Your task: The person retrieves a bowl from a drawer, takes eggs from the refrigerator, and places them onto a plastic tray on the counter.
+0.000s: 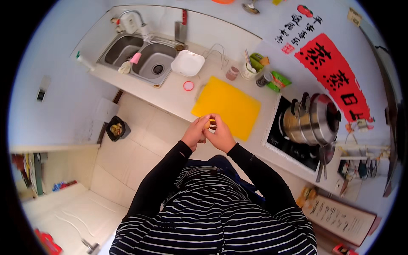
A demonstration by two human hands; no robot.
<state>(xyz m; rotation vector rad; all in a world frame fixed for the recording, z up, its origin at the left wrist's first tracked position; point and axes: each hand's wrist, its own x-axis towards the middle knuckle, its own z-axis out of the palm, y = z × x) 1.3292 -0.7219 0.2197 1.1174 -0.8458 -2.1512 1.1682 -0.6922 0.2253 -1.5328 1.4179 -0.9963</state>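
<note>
A small rounded yellowish-brown food item, too covered to name exactly, is held between my hands at the counter's front edge. My left hand wraps it from the left, thumb on top. From the right, the curled fingers and thumb of my right hand close around it. Both hands are above the near edge of a yellow cutting board, which lies flat on the white countertop. Past the board's far left corner, a pink-rimmed lid rests on the counter.
A steel double sink is at the back left, beside a white square dish. A cleaver leans upright behind it. Jars and a utensil holder line the wall. On the right, a steel steamer pot stands on a black cooktop. A bin is on the floor.
</note>
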